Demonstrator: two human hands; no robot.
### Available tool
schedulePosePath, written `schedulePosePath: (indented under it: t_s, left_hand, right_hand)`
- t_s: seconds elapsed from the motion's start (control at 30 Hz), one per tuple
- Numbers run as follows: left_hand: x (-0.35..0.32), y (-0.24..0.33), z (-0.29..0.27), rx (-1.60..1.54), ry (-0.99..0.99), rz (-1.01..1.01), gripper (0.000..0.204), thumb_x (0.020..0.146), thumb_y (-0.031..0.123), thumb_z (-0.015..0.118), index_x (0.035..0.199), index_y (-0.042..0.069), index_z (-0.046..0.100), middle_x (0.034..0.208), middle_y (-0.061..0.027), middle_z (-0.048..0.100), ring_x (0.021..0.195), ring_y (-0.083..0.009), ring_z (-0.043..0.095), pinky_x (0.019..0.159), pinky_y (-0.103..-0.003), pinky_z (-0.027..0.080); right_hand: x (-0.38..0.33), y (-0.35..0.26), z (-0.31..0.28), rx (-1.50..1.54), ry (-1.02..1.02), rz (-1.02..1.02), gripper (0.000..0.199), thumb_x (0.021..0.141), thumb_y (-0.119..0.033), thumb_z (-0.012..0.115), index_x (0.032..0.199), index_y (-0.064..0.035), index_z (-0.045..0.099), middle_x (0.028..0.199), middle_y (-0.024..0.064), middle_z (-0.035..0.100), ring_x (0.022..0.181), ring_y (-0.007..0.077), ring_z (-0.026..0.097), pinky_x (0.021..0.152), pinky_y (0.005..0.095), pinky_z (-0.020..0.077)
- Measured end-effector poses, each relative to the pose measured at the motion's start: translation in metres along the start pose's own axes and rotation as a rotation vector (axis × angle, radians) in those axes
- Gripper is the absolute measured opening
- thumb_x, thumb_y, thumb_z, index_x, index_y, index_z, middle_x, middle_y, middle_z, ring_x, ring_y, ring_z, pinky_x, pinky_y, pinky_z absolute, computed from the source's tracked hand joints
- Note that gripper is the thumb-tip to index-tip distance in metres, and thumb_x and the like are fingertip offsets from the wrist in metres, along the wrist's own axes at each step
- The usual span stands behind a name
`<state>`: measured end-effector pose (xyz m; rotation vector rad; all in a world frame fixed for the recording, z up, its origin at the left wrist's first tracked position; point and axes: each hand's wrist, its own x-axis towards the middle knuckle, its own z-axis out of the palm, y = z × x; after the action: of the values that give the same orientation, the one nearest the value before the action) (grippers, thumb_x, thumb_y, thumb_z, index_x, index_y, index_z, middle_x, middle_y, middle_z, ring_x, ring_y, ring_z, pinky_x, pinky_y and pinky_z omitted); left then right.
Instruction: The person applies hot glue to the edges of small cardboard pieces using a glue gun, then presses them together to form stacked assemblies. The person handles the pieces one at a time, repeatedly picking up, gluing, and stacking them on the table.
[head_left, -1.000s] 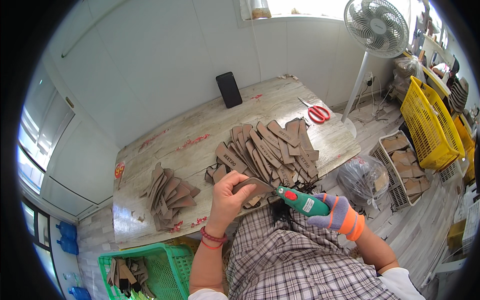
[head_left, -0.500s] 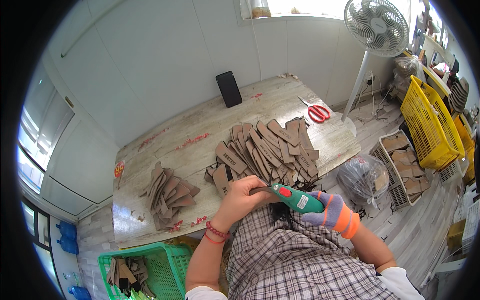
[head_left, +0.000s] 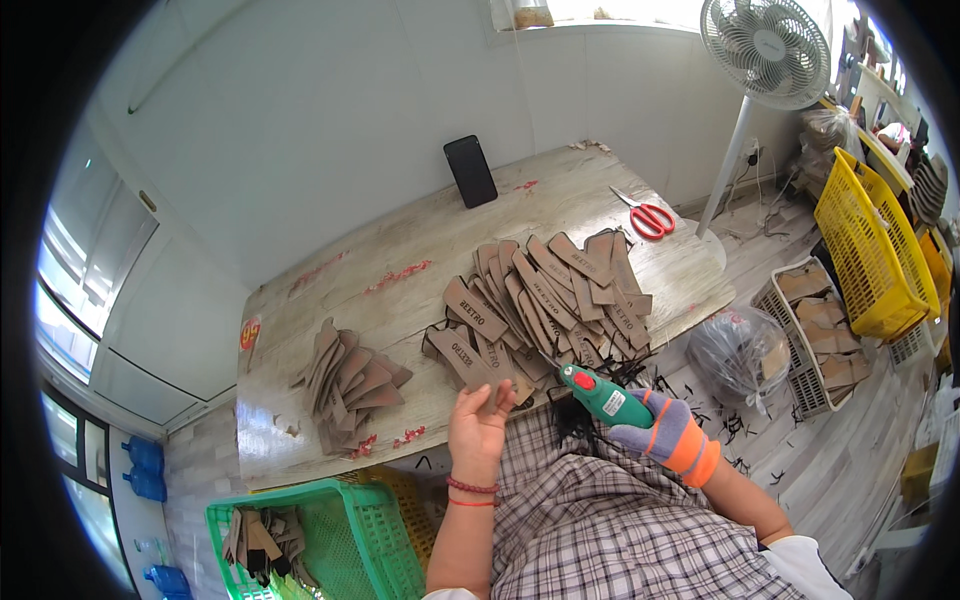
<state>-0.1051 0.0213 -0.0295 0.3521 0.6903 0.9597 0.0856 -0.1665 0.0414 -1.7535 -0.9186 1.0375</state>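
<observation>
My right hand [head_left: 668, 432], in a purple-grey glove with orange cuff, grips a green handheld power tool [head_left: 606, 399] with a red switch. The tool's narrow dark tip points at the front of a heap of flat brown printed strips [head_left: 545, 290] on the table. My bare left hand [head_left: 478, 430] is half-open just past the table's front edge, fingers apart. Its fingertips are at the lower end of a brown strip [head_left: 462, 358] lying on the heap's near left side; whether they touch it I cannot tell. Black scraps [head_left: 572, 418] lie on my checked apron below the tool.
A second pile of brown pieces [head_left: 352, 385] lies on the table's left. Red-handled scissors [head_left: 652, 221] and an upright phone [head_left: 470, 172] are farther back. A green basket [head_left: 375, 530] stands lower left; a plastic bag [head_left: 738, 357], crates [head_left: 812, 340] and a fan [head_left: 765, 48] are right.
My left hand has drawn away from the tool's tip, let go of the strip it held there, and opened lower down. The right hand still holds the tool, slightly lower. The view has shifted.
</observation>
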Motion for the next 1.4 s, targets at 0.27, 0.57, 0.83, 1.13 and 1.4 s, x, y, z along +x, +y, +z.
schedulePosePath:
  t_s: [0.27,0.57,0.83,1.13,1.4]
  left_hand:
    - [-0.015,-0.017,0.038,0.166,-0.234,0.144,0.016,0.090,0.000,0.059,0.106,0.001,0.059,0.100,-0.0076,0.067,0.087,-0.0176,0.065,0.077,-0.031,0.053]
    - [-0.022,-0.018,0.052,0.295,-0.200,0.329,0.012,0.088,0.002,0.065,0.099,-0.002,0.064,0.098,-0.0082,0.069,0.085,-0.0118,0.063,0.080,-0.025,0.049]
    - [-0.020,-0.020,0.052,0.381,-0.223,0.276,0.013,0.086,-0.002,0.064,0.099,-0.003,0.063,0.097,-0.0108,0.069,0.083,-0.0139,0.065,0.077,-0.026,0.051]
    - [-0.021,-0.021,0.044,0.490,-0.307,0.195,0.015,0.085,-0.003,0.066,0.100,-0.004,0.065,0.097,-0.0102,0.070,0.084,-0.0129,0.065,0.078,-0.025,0.051]
    - [-0.031,0.008,0.033,0.435,-0.143,0.317,0.012,0.085,-0.001,0.066,0.097,-0.003,0.065,0.096,-0.0083,0.069,0.083,-0.0123,0.063,0.078,-0.025,0.050]
  right_hand:
    - [-0.003,0.001,0.009,-0.116,0.064,-0.046,0.056,0.077,-0.031,0.081,0.119,-0.0006,0.059,0.081,0.0031,0.067,0.068,0.0060,0.060,0.062,0.0223,0.0494]
    - [-0.006,-0.003,0.009,-0.159,0.083,-0.129,0.059,0.076,-0.032,0.082,0.119,-0.0006,0.059,0.082,0.0044,0.068,0.071,0.0072,0.061,0.066,0.0240,0.0506]
    - [-0.008,-0.020,0.003,-0.008,0.022,0.036,0.056,0.076,-0.029,0.082,0.119,-0.0002,0.059,0.085,0.0028,0.067,0.072,0.0067,0.060,0.065,0.0231,0.0499]
    - [-0.004,-0.019,-0.001,0.014,0.001,0.010,0.052,0.078,-0.024,0.081,0.119,-0.0010,0.060,0.083,0.0012,0.066,0.068,0.0049,0.058,0.061,0.0211,0.0474]
    - [-0.001,-0.025,0.005,0.033,-0.022,0.040,0.058,0.077,-0.031,0.081,0.120,0.0004,0.057,0.076,0.0035,0.066,0.059,0.0056,0.058,0.055,0.0214,0.0484]
